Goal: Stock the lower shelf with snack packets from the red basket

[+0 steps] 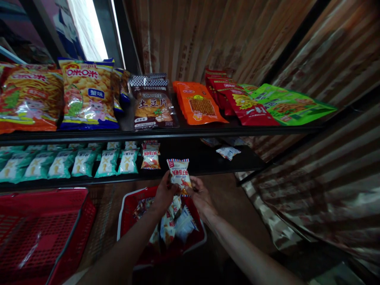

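A small white snack bag point(179, 174) with red lettering and a striped top edge is held upright between both hands, above a red basket point(121, 211). My left hand point(165, 194) grips its left side, and my right hand point(202, 195) has its fingers closed on the lower right corner. Inside the basket lie several snack bags point(168, 227), partly covered by my left forearm. On the lower shelf just behind my hands stands a matching snack bag point(151, 155), at the right end of a row of teal-and-white snack bags point(107, 162).
The upper shelf point(190, 133) carries larger snack bags point(89, 95) in yellow, brown, orange, red and green. A few loose white bags point(228, 152) lie on the lower shelf to the right. Another red basket point(44, 229) is at the left. A draped striped sheet point(311, 190) hangs at the right.
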`<state>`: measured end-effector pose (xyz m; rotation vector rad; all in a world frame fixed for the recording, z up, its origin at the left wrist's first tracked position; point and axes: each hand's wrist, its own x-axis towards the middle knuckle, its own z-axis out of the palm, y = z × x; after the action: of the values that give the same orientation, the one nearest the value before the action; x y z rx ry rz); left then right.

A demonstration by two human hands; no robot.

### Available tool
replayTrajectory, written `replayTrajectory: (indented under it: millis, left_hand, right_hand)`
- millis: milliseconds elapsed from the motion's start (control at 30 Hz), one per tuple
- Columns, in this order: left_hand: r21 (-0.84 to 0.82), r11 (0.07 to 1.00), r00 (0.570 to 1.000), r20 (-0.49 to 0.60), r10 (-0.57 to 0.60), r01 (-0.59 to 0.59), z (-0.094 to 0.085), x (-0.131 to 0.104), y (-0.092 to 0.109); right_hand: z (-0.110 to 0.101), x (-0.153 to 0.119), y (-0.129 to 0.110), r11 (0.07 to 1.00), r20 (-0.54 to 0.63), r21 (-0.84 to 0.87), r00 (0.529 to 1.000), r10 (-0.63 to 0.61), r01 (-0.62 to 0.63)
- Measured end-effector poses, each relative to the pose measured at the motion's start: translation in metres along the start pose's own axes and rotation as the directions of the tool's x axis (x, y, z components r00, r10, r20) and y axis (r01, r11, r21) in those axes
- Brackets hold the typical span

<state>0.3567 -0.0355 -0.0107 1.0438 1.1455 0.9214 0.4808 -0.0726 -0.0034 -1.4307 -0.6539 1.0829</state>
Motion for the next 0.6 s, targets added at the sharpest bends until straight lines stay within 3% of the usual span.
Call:
replayTrajectory:
  millis: [200, 400, 600]
  left_hand:
    - [0.035, 0.998, 0.996, -0.065, 0.055, -0.053, 0.013, 0.034, -0.014]
    - [0.050, 0.993, 0.989, -0.095, 0.115, -0.111, 0.012, 0.060, -0.021]
    - [0.167, 0.962, 0.970, -0.083, 0.230, -0.214, 0.015, 0.079, -0.017]
  right_hand:
    - [0.001, 0.037, 0.010, 0.999, -0.059, -0.002, 0.998, -0.037, 0.037]
    - [0.009, 0.065, 0.019, 0.997, -0.077, 0.023, 0.994, -0.078, 0.080]
    - [0.016, 0.091, 0.022, 0.996, -0.121, 0.011, 0.989, -0.090, 0.092]
